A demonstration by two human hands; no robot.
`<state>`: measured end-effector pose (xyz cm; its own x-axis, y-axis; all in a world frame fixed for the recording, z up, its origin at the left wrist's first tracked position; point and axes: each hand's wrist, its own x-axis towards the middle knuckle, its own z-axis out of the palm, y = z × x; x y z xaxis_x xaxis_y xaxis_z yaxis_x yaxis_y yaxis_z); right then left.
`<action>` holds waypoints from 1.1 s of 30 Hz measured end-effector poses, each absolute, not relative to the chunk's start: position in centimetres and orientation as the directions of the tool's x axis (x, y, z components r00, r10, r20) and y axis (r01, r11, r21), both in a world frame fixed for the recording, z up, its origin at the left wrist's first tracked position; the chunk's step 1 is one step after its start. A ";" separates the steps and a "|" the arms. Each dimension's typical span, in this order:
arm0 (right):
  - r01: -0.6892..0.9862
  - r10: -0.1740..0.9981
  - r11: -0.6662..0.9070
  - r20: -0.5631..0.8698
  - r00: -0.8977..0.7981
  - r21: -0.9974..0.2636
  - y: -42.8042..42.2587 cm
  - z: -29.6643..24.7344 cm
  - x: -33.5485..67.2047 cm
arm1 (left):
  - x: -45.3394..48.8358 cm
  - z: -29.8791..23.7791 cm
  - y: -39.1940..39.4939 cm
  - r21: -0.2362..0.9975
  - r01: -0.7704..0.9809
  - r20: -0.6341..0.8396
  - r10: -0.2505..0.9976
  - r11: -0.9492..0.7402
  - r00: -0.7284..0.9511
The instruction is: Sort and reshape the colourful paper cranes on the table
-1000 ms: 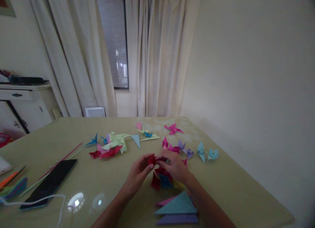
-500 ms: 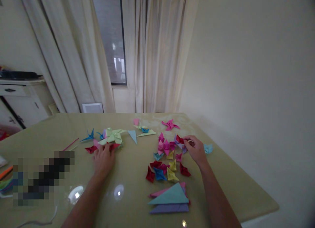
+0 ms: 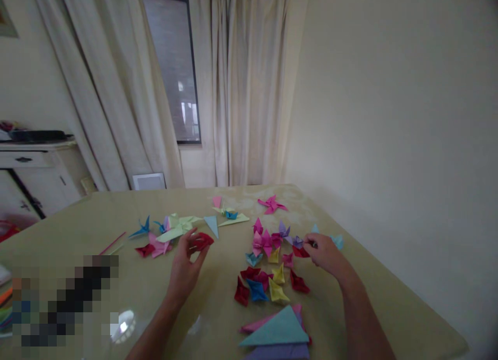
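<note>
My left hand (image 3: 185, 264) is raised over the table, its thumb and fingers closed on a red folded-paper boat (image 3: 204, 240). On the right, my right hand (image 3: 326, 253) pinches another red paper boat (image 3: 300, 252) at the edge of a group of origami pieces. Purple origami flowers (image 3: 284, 230) and pink ones (image 3: 262, 243) lie just left of that hand. In front of them sit small boats, among them a blue one (image 3: 257, 290), a yellow one (image 3: 277, 292) and a dark red one (image 3: 299, 281).
Folded paper triangles (image 3: 278, 329) are stacked at the front. Pale green origami (image 3: 179, 226), a blue crane (image 3: 142, 227) and a red piece (image 3: 144, 251) lie left. A magenta pinwheel (image 3: 272, 204) lies at the back. A blurred dark patch covers the left front.
My left hand has lifted from the left pile and moved right, carrying a red boat. My right hand has lowered its red boat toward the table. The view has tilted slightly upward.
</note>
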<state>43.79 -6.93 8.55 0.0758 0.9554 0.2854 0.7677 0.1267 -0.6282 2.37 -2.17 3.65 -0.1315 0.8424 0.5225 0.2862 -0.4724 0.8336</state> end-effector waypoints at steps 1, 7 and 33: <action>0.762 0.966 0.103 0.246 0.075 -0.639 -7.1 8.4 44.0 | 2.8 3.8 -2.4 0.841 0.250 0.520 0.843 -0.479 -0.134; 0.817 0.967 0.058 0.235 0.096 -0.573 -7.0 8.3 43.9 | 3.5 4.2 -2.8 0.870 0.115 0.491 0.865 -0.480 -0.107; 0.657 0.718 0.188 0.558 0.415 -0.730 -4.5 7.3 41.0 | 1.7 2.1 -0.9 0.393 0.909 0.535 0.839 -0.139 -0.102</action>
<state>40.96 -4.51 7.26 0.4151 0.7183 0.5583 0.6569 0.1879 -0.7302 1.68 -0.94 2.12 -0.1022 0.8389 0.5346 0.9091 -0.1394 0.3926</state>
